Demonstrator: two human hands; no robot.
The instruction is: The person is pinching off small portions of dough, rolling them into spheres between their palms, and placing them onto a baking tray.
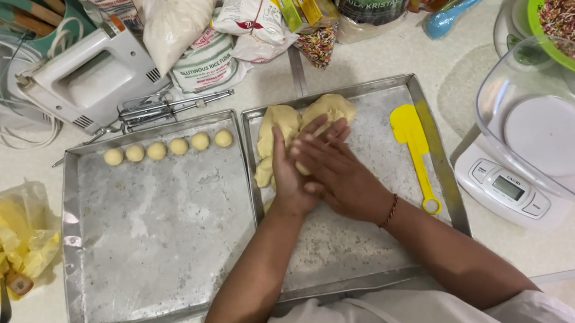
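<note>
Two hands press together, palm over palm: the right hand [339, 169] lies across the left hand [287, 173], a small bit of dough hidden between them. They hover over the right tray [448, 184], just below the dough lump [297, 126] at its far edge. Right of the lump lies a yellow spatula [413, 147]; bare tray floor stretches nearward. Six dough balls [167, 147] line the left tray's [69, 252] far edge.

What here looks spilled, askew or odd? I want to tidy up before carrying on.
Nothing looks spilled. The hands press together over the dough in the right tray. Six dough balls sit in a neat row in the left tray. Only the bags behind are piled untidily.
</note>
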